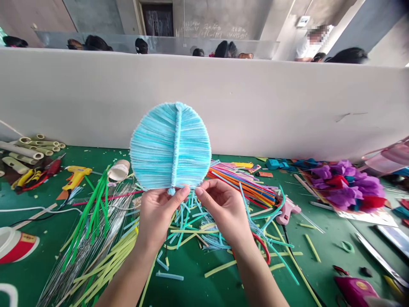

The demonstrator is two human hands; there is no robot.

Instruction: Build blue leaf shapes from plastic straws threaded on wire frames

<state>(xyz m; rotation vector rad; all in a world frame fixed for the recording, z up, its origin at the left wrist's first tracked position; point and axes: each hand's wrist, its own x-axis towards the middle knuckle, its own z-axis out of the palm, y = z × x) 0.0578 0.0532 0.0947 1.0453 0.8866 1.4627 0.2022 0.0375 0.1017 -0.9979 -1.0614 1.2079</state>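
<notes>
A round, light-blue fan shape [156,145] made of fuzzy pipe cleaners, with a thicker rib down its middle, stands upright in front of me. My left hand [159,209] pinches its lower edge beside the bottom end of the rib. At the lower right edge, my right hand [222,204] closes thumb and forefinger on the same piece. Behind and below my hands lie loose blue pipe cleaners [188,213], partly hidden by them. Yellow-green pipe cleaners [111,264] spread out near my left forearm.
Left are a yellow glue gun [76,175], bamboo tubes [35,147], green pipe cleaners [96,213] and a red-white tape roll [17,245]. Right are a pink glue gun [287,209], purple-red flowers [348,187] and scissors [380,258]. A white partition [271,106] stands behind, with people's heads beyond.
</notes>
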